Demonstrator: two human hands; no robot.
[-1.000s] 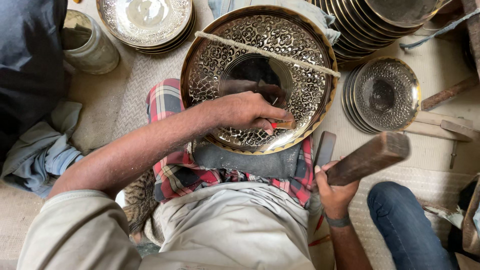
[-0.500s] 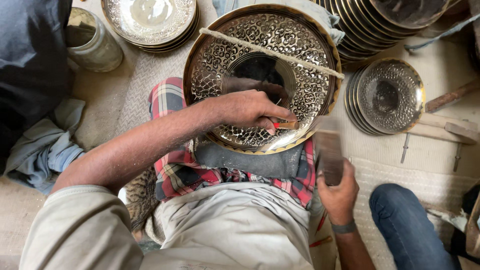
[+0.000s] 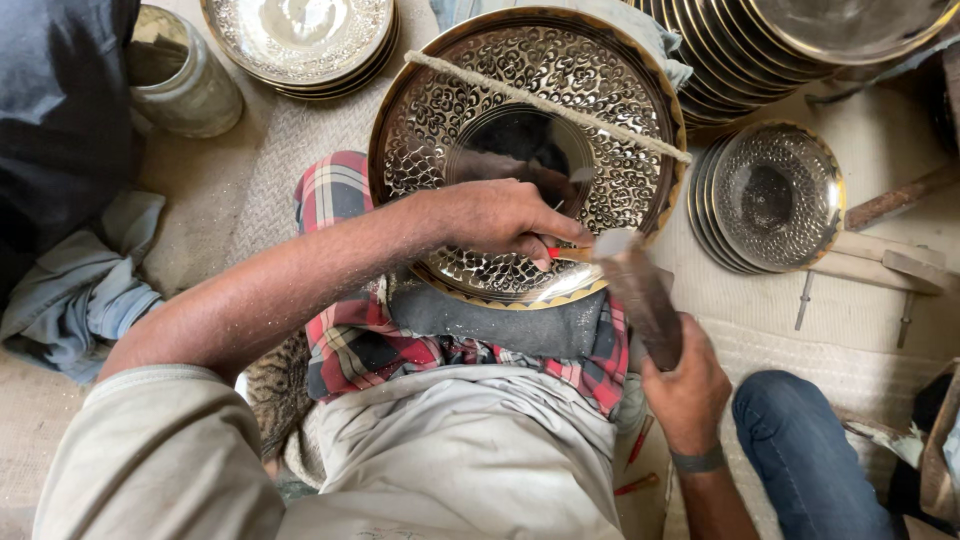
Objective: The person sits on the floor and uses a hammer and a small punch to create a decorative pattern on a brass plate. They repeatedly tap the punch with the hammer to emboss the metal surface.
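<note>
Since half a second ago the hammer [image 3: 640, 300], clamped in the right hand [image 3: 690, 385], has been swung onto the chisel [image 3: 570, 254] pinched by the left hand [image 3: 500, 215] against the lap-propped engraved plate [image 3: 530, 150]; chasing is judged underway, another lift being called for.

Tray [image 3: 620, 110] between jar [image 3: 180, 80] and plates [image 3: 775, 195]

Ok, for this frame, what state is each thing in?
Big patterned plate: propped on the lap, cord across it.
Left hand: fingers holding a thin tool against the plate.
Right hand: gripping a wooden mallet, head down at the tool.
Jar: upright, open.
Small plates: stacked.
</note>
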